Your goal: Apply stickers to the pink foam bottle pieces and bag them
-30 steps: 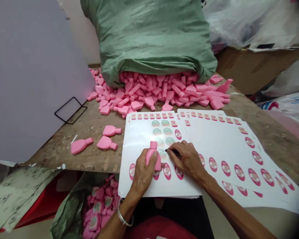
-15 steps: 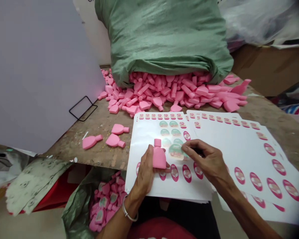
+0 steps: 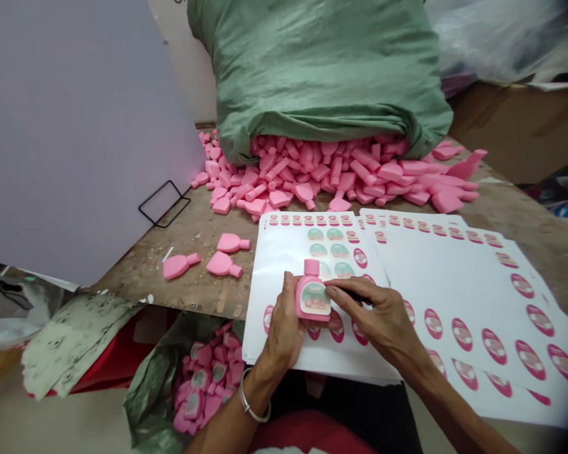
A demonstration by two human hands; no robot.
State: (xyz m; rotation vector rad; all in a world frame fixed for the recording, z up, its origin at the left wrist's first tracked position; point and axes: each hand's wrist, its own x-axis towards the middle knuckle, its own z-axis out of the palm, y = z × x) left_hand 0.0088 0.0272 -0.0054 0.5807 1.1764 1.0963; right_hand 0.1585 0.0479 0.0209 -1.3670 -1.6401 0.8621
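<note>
My left hand [image 3: 284,328] is wrapped round a small pink bottle [image 3: 311,267], held upright with its cap up, above the sticker sheet [image 3: 284,252]. On the bottle's front lies a green and cream sticker [image 3: 315,299] with a rounded top. The thumb and forefinger of my right hand [image 3: 369,309] are pinched at the sticker's right edge, against the bottle. Something dark and thin shows beneath the right fingers; I cannot make out what it is. The top sheet carries more green stickers, with pink oval ones along its lower part.
More sticker sheets [image 3: 435,271] fan out to the right. Three loose pink bottles [image 3: 223,265] lie left. Behind, a green sack [image 3: 326,69] spills a heap of pink bottles [image 3: 303,170]. Below the table edge, an open bag [image 3: 146,391] holds labelled bottles. A black wire frame [image 3: 165,205] stands left.
My right hand has brought the sticker left from above the sheet onto the bottle's front, which was bare before. My left hand still grips the bottle. The view has shifted slightly.
</note>
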